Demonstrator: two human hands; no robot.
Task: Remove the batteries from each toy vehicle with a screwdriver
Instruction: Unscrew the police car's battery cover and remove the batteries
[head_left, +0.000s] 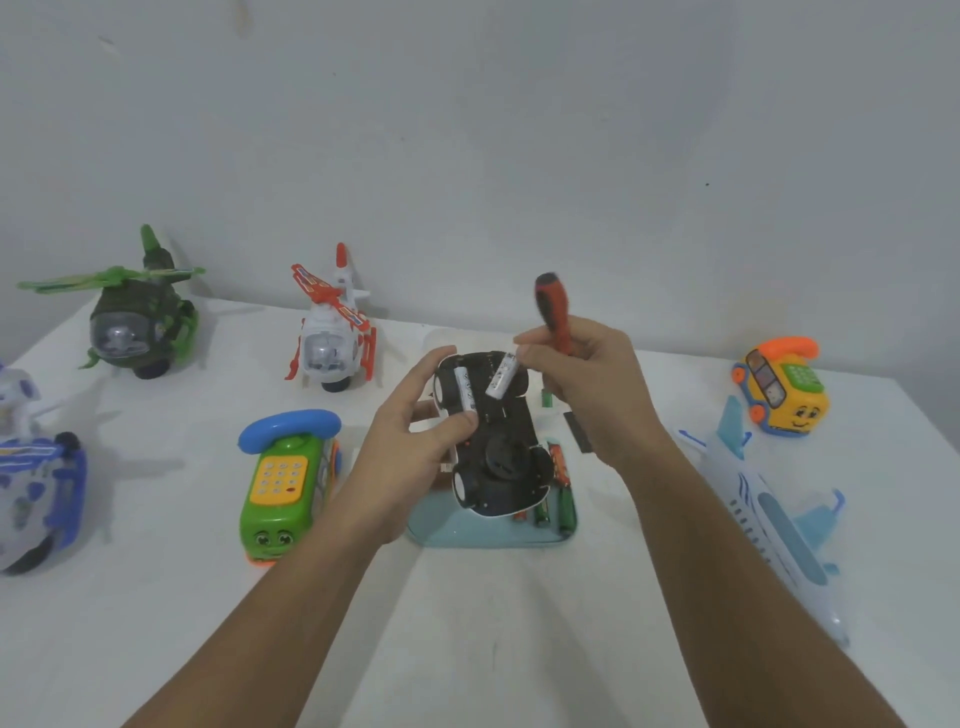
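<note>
White table (467, 623) | left hand (415, 441) grips upturned toy car (506, 441) | right hand (592, 384) pinches battery (502, 381), clasps screwdriver (553, 306) | print unreadable

**No legible writing on toys or batteries**

Nothing can be read with certainty. Dark print runs along the white battery (466, 391) seated in the underside of the toy car (498, 457), which the left hand (410, 457) grips, but its characters are too blurred to make out. The second white battery (502, 381), pinched in the right hand (587, 395), carries similar grey print, also illegible. Near the left edge of the table (493, 623), the green phone toy (275, 530) has a yellow keypad (279, 478) without readable digits. So does the green keypad (802, 379) on the orange phone toy (789, 410) towards the right edge. The green batteries (567, 506) in the tray (467, 530) bear labels too small to tell.
</note>
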